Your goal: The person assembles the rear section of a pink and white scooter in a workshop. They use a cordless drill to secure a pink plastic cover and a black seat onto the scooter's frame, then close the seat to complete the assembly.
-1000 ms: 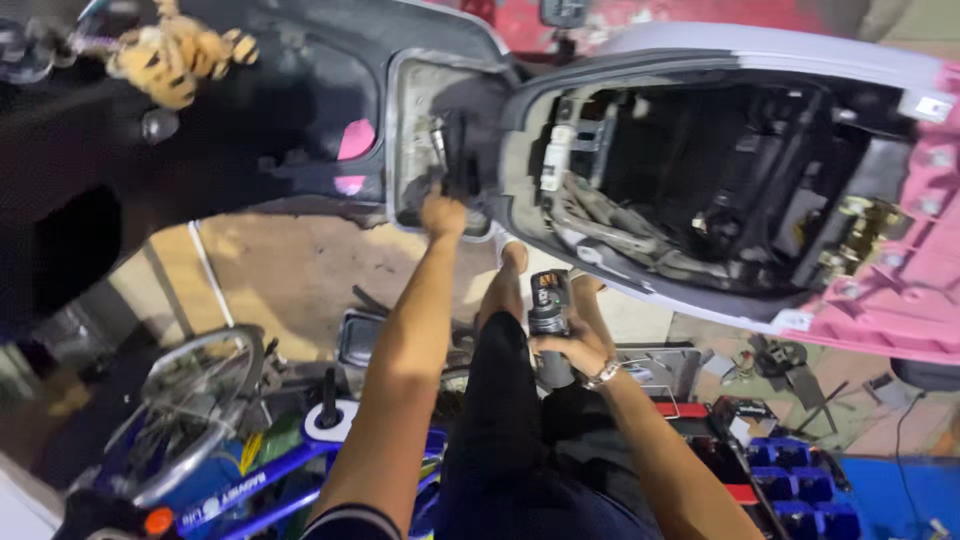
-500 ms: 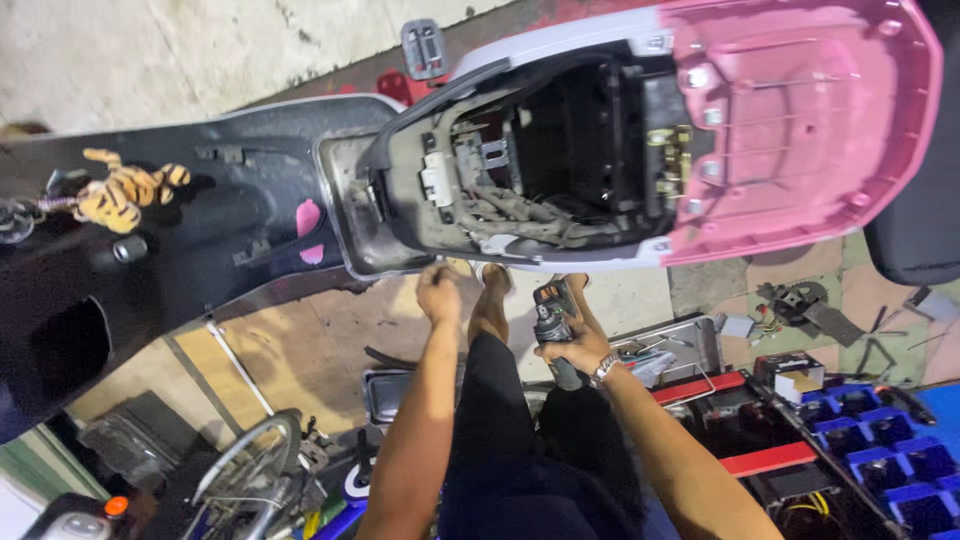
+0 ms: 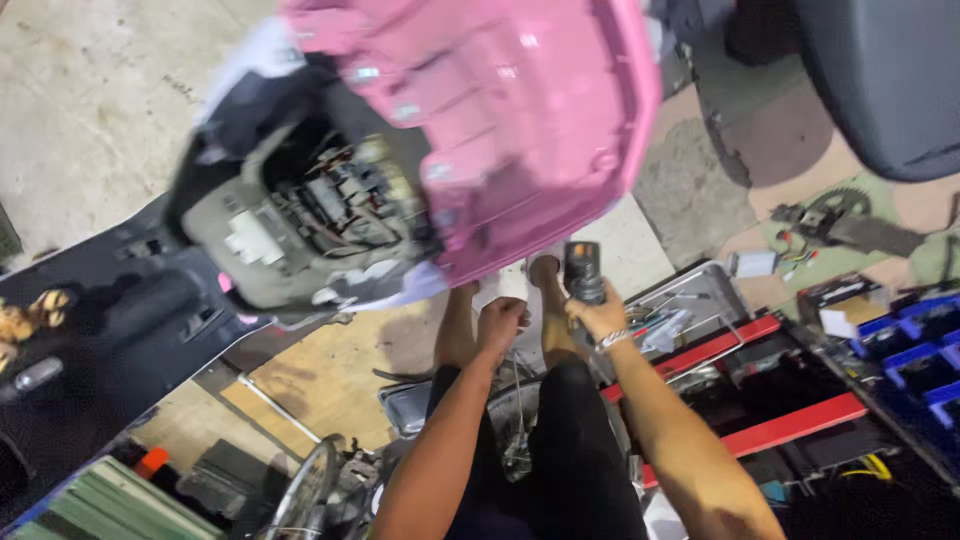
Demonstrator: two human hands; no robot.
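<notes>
My right hand (image 3: 600,318) grips the dark stubby power tool (image 3: 584,272); my left hand (image 3: 500,322) hangs loosely curled, holding nothing. I judge the tilted pink plastic scooter body panel (image 3: 510,130) (blurred, unsupported above my legs) could drop onto both hands.

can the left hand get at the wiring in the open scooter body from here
Probably yes. The left hand is empty and sits just below the opened scooter body, with nothing between it and the exposed wiring. The right hand holds a dark tool.

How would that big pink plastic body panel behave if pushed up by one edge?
The pink plastic body panel is broad and thin, so it probably flexes and weighs little for its size. Glossy highlights suggest a slippery surface. The right hand holds a dark tool.
</notes>
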